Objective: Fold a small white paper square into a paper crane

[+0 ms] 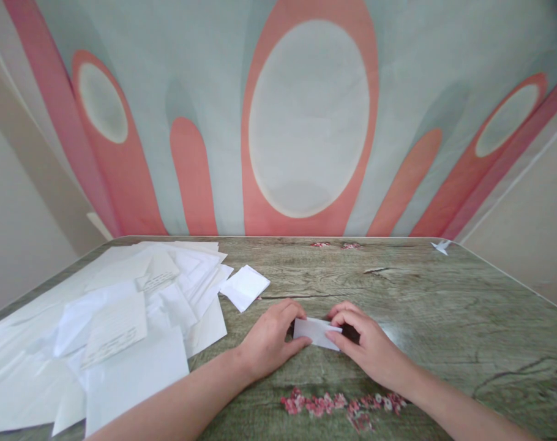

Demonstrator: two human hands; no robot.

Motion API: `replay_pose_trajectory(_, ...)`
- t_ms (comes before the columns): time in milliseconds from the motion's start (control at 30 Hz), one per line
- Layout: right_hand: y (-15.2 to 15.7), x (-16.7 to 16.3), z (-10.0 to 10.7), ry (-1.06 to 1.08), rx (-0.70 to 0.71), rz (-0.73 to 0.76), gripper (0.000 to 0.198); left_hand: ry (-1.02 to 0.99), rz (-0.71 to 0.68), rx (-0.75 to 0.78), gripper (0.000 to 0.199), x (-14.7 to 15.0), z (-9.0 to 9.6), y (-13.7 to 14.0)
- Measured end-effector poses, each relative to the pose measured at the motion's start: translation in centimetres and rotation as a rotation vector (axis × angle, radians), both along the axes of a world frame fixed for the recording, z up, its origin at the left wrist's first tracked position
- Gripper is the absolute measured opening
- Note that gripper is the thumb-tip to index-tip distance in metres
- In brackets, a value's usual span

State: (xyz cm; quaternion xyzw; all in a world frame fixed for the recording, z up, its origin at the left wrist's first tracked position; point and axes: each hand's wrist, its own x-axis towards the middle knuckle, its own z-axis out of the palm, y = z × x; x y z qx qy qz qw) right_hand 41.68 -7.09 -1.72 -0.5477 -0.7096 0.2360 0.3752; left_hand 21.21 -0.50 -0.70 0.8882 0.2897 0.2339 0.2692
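A small white folded piece of paper is held between my two hands, low over the wooden table. My left hand pinches its left end, with the thumb on the near face and the fingers curled behind. At the right end, my right hand grips the paper between thumb and fingers. The paper looks like a narrow rectangle, its long side running left to right. Its underside and the fingertips behind it are hidden.
A small stack of square white sheets lies beyond my left hand. Overlapping white papers, some printed, cover the table's left side. A folded white paper figure sits at the far right corner. Pink flower patterns mark the wood-grain tabletop.
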Motion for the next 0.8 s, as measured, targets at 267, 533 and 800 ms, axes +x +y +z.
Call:
replay_pose_trajectory(267,-0.6,-0.6,-0.1,0.215,-0.066,-0.054,0.022,-0.112,0.019,-0.03,0.027,0.0,0.2,-0.3)
replay_pose_trajectory(533,-0.7,-0.2,0.9,0.054,0.243,-0.033,0.013,-0.231,-0.041,0.168,0.02,0.0,0.2,-0.4)
replay_pose_trajectory(800,-1.0,0.0,1.0,-0.019,0.455,-0.077,0.023,-0.291,-0.03,0.309,0.016,-0.3,0.4,-0.9)
